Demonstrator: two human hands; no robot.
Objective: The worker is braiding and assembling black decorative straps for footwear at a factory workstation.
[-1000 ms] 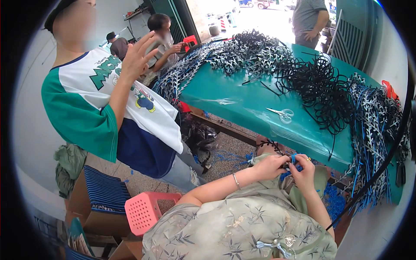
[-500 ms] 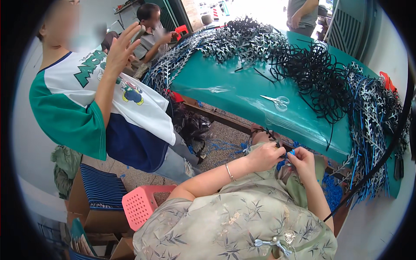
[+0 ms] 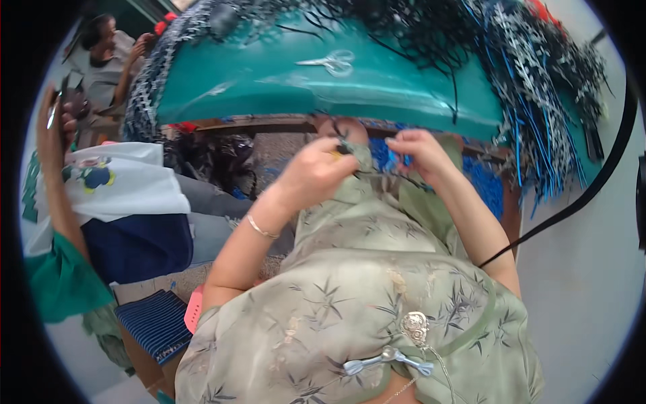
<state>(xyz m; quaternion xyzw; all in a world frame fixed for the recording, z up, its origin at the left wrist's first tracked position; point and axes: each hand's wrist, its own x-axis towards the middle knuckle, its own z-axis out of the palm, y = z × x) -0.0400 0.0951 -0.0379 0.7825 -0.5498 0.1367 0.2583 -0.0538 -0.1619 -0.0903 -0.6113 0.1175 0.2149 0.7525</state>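
Note:
My left hand [image 3: 316,172] is closed in a fist above my lap, gripping a black strip [image 3: 343,145]; a small yellow bit shows by its fingers. To its right, my right hand [image 3: 425,158] has its fingers curled in around a small bright blue piece [image 3: 406,160], partly hidden by the fingers and blurred. A thin dark length seems to run below and between the two hands. Beyond them, white-handled scissors [image 3: 330,62] lie on the green-covered table [image 3: 256,74].
Black strips [image 3: 431,34] and grey-and-blue leafy strands [image 3: 531,101] hang over the table's right side, with more strands [image 3: 145,101] at its left. Blue scraps [image 3: 484,185] lie below. A person in a green sleeve [image 3: 64,283] sits close on my left, beside a box of striped material [image 3: 153,323].
My view has tilted down and shifted right. My hands, close together before, are now apart, the left one farther left. The person on the left has lowered a raised hand.

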